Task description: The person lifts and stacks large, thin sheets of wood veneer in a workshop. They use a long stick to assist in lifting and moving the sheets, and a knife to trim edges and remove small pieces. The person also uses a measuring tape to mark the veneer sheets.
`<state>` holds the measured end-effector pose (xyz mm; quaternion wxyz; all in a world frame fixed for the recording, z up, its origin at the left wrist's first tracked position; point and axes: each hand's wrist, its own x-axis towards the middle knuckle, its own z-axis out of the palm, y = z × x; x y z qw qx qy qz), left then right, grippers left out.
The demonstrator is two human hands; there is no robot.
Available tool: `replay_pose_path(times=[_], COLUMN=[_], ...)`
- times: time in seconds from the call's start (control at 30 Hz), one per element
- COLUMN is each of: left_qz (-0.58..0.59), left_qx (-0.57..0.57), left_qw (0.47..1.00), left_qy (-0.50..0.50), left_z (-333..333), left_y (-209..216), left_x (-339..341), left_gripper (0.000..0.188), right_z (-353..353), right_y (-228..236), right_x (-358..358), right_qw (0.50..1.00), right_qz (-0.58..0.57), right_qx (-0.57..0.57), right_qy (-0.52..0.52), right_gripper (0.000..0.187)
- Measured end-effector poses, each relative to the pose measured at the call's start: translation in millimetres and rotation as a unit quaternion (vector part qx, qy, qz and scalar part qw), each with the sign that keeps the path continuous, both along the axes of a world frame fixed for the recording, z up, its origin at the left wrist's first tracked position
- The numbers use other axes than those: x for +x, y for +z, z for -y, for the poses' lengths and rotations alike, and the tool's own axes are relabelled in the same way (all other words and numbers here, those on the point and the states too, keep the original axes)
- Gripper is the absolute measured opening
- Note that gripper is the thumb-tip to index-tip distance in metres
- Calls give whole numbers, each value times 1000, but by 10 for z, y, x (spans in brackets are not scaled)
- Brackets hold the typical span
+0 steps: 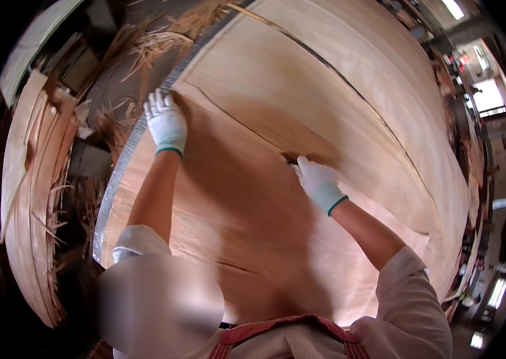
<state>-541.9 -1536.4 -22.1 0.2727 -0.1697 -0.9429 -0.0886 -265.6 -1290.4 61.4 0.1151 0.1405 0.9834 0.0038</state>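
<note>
A large, thin sheet of wood veneer (247, 197) lies on the work surface, reddish tan and lightly wrinkled. My left hand (167, 124), in a white glove with a green cuff, rests flat on its left side, fingers stretched toward the grey metal edge (122, 161). Near the middle, my gloved right hand (317, 180) is closed around what looks like a small knife (290, 160). Only its dark front end shows; the handle is hidden in the glove. That end touches the veneer at a wavy edge line running from upper left to lower right.
Paler veneer (348, 36) spreads across the far and right side, crossed by a long dark, curved split (336, 70). A stack of veneer strips (28, 197) stands at the left. Torn wood shreds (157, 45) lie beyond the metal edge.
</note>
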Motion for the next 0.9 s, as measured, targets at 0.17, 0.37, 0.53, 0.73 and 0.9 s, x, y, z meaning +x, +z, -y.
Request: replay_pose_path(times=[0.17,0.37,0.53,0.73,0.9], left_qz=[158,159,160,151,153], left_qx=[26,-15,-64,-82,-94], left_qw=[919,926,884,901,878], left_qy=[-361,-343,-435,-399,-443], left_z=[-1069,-1236,-2224,-2680,-3146], left_y=[284,351,370,318,353], left_x=[1713,2113,3575,4232,4930], left_gripper=[51,43,48,48,45], right_z=[-293,-1232,-1551,-2229,-2921], right_y=[81,102,111,-2,3], right_x=[277,1669,2084,3067,4157], right_qw=[999,999,999,997,998], right_qz=[-39,19,8,-61,-20], right_qx=[-32,-17,-30,-30,1], right_qy=[4,-25,-34,-31,-60], right_gripper=[19,23,24,18,15])
